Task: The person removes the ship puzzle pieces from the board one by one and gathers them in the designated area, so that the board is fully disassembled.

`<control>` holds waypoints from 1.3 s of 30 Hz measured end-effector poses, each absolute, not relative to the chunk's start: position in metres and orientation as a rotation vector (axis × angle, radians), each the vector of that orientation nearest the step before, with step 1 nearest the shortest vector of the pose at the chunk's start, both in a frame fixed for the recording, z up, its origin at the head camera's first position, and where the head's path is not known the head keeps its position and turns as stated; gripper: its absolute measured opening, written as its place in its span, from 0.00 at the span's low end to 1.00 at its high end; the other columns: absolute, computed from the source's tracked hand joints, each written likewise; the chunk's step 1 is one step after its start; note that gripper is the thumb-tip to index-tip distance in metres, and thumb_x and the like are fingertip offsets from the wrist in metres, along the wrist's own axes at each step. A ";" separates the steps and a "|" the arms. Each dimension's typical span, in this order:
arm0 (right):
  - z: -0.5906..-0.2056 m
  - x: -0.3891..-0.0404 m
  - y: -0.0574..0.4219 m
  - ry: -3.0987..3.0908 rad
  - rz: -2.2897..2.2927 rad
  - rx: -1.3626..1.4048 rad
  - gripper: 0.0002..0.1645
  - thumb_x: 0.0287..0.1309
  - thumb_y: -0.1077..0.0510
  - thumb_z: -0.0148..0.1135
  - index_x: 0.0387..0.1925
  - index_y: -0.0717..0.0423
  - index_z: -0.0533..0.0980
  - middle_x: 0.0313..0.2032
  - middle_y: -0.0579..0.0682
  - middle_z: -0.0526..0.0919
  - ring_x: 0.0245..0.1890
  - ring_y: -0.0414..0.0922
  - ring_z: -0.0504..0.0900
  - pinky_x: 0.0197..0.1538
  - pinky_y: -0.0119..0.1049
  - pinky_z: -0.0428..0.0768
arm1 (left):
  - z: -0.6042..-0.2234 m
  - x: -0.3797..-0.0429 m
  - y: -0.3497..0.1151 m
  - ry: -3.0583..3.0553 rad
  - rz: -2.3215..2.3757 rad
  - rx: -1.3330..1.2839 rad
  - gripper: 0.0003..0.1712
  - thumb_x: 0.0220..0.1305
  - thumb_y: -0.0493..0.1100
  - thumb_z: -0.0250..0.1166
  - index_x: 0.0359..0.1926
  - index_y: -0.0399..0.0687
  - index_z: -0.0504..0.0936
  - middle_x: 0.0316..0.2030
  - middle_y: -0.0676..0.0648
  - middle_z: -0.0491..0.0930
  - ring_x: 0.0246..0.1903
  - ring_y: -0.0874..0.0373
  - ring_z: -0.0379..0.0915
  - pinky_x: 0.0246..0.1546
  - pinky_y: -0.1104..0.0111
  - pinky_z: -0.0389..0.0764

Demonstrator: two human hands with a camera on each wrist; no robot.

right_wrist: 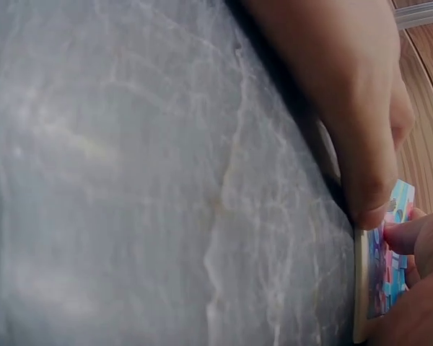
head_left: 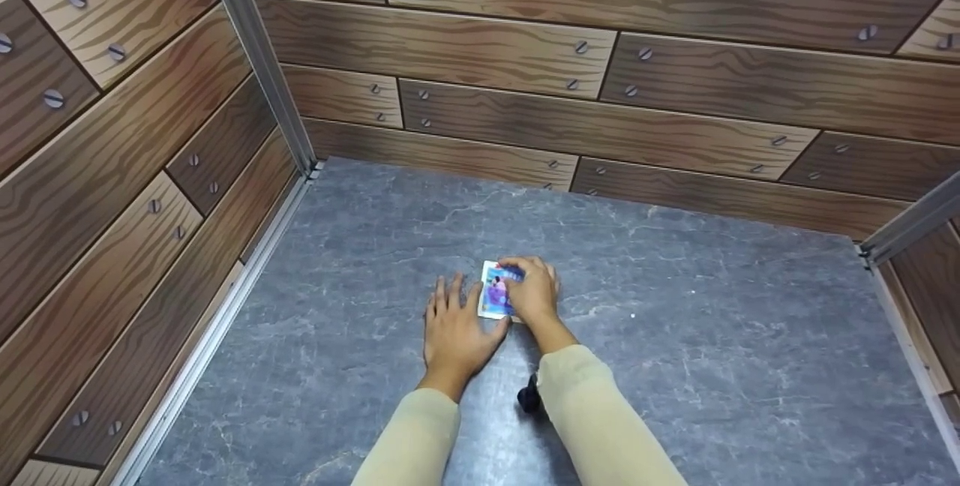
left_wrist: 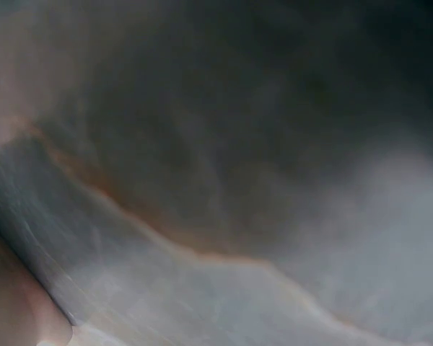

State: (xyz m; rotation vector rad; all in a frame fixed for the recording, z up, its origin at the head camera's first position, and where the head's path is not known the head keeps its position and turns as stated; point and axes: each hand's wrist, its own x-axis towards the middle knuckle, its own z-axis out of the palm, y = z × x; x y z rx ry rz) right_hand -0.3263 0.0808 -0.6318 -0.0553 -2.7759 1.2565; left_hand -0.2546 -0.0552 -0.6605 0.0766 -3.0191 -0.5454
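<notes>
A small jigsaw puzzle [head_left: 495, 292] with a blue, pink and purple picture and a pale rim lies on the grey table. My left hand [head_left: 459, 332] rests flat with spread fingers; its index finger and thumb touch the puzzle's left and near edges. Curled over the right part is my right hand [head_left: 534, 292], its thumb on the picture, covering that side. In the right wrist view, the right thumb [right_wrist: 404, 236] presses against colourful pieces [right_wrist: 398, 277] that stand above the pale rim. Exactly which piece the fingers grip is hidden. The left wrist view is mostly blurred tabletop.
Grey marbled tabletop [head_left: 720, 351] surrounds the hands. Wood-patterned walls [head_left: 480, 107] stand at the back and both sides, with metal strips [head_left: 225, 321] along the edges. A black rounded object [head_left: 529, 396] is beside the right sleeve.
</notes>
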 end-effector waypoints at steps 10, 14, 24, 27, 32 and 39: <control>-0.632 -0.324 0.080 -2.747 1.238 -0.024 0.18 0.65 0.64 0.69 0.53 0.46 0.90 0.57 0.54 0.88 0.62 0.58 0.79 0.75 0.59 0.66 | -0.660 -0.255 -0.055 -3.022 -0.540 0.069 0.50 0.67 0.82 0.55 0.81 0.63 0.69 0.85 0.44 0.59 0.87 0.36 0.46 0.85 0.40 0.56; -0.633 -0.324 0.080 -2.750 1.208 -0.035 0.17 0.66 0.63 0.69 0.52 0.45 0.90 0.57 0.53 0.88 0.61 0.57 0.79 0.74 0.59 0.67 | -0.659 -0.255 -0.054 -3.018 -0.547 0.075 0.49 0.67 0.81 0.55 0.81 0.63 0.69 0.85 0.44 0.59 0.87 0.36 0.46 0.85 0.40 0.56; -0.635 -0.325 0.079 -2.781 1.150 -0.045 0.17 0.68 0.62 0.70 0.52 0.41 0.90 0.57 0.50 0.88 0.63 0.55 0.79 0.75 0.58 0.68 | -0.663 -0.256 -0.055 -3.008 -0.519 0.073 0.49 0.67 0.82 0.55 0.80 0.63 0.71 0.84 0.44 0.60 0.87 0.36 0.46 0.84 0.40 0.57; -0.636 -0.324 0.078 -2.782 1.140 -0.029 0.17 0.67 0.62 0.70 0.52 0.42 0.89 0.57 0.51 0.88 0.63 0.56 0.79 0.76 0.59 0.67 | -0.662 -0.255 -0.055 -3.011 -0.518 0.076 0.49 0.67 0.82 0.55 0.80 0.63 0.70 0.84 0.44 0.60 0.87 0.36 0.47 0.85 0.40 0.57; -0.638 -0.324 0.077 -2.795 1.076 0.037 0.16 0.66 0.58 0.73 0.54 0.45 0.89 0.57 0.52 0.86 0.64 0.57 0.77 0.77 0.63 0.64 | -0.661 -0.254 -0.055 -3.010 -0.525 0.080 0.49 0.67 0.81 0.55 0.80 0.63 0.70 0.85 0.44 0.60 0.87 0.36 0.47 0.85 0.41 0.56; -0.637 -0.328 0.078 -2.804 0.948 0.170 0.18 0.64 0.54 0.77 0.55 0.50 0.89 0.55 0.53 0.83 0.61 0.55 0.74 0.72 0.61 0.67 | -0.660 -0.256 -0.054 -3.010 -0.538 0.074 0.49 0.68 0.81 0.55 0.80 0.63 0.70 0.85 0.44 0.60 0.87 0.37 0.47 0.85 0.41 0.56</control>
